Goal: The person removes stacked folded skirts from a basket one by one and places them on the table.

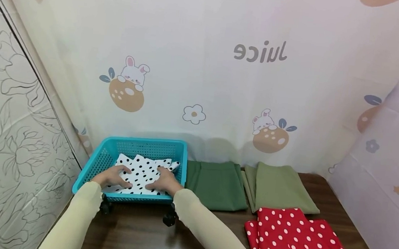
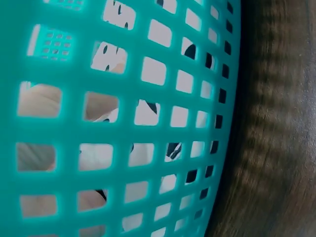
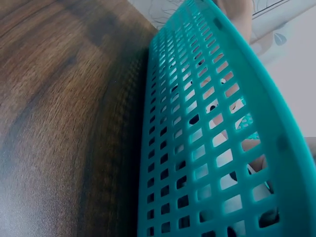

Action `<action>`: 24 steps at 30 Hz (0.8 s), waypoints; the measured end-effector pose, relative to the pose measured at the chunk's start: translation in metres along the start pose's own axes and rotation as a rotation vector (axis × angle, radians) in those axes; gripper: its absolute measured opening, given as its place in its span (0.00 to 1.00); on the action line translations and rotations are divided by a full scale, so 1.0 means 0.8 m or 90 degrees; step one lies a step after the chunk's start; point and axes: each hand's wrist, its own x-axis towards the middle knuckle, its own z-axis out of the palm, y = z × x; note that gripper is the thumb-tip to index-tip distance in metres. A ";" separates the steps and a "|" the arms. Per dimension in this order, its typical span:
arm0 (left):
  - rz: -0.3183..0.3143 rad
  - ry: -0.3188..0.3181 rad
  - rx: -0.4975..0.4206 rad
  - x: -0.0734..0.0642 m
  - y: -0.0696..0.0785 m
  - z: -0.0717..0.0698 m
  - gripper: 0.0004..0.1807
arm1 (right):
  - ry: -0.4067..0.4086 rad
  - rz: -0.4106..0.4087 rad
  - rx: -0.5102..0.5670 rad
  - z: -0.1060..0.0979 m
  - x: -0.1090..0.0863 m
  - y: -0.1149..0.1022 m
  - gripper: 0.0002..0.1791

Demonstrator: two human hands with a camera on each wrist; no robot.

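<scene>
A white cloth with black dots point(image 1: 140, 173) lies bunched inside a turquoise plastic basket point(image 1: 147, 140). My left hand point(image 1: 112, 175) reaches over the basket's front rim and rests on the left part of the cloth, thumb and fingers spread. On the cloth's right part lies my right hand point(image 1: 166, 181), its fingers also spread and pointing inward. Through the holes of the basket wall point(image 2: 163, 133), the left wrist view shows pieces of the dotted cloth and some skin. The right wrist view looks along the basket's outer side point(image 3: 269, 98); the fingertips are mostly hidden there.
Right of the basket lies a folded dark green cloth point(image 1: 215, 186), then a folded olive cloth point(image 1: 283, 188). A red cloth with white dots point(image 1: 299, 244) sits nearer at the right. All stand on a dark wooden table point(image 1: 131, 234), with a printed curtain point(image 1: 205, 69) behind.
</scene>
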 end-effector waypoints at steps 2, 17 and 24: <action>0.000 -0.005 -0.006 0.001 0.001 0.001 0.32 | 0.006 -0.003 -0.012 0.000 -0.001 0.000 0.45; 0.018 0.054 -0.004 0.010 0.013 0.011 0.16 | 0.105 -0.027 0.047 -0.005 0.003 -0.002 0.31; 0.018 0.080 -0.054 0.011 0.023 0.009 0.28 | 0.116 -0.037 0.074 -0.004 0.005 -0.002 0.33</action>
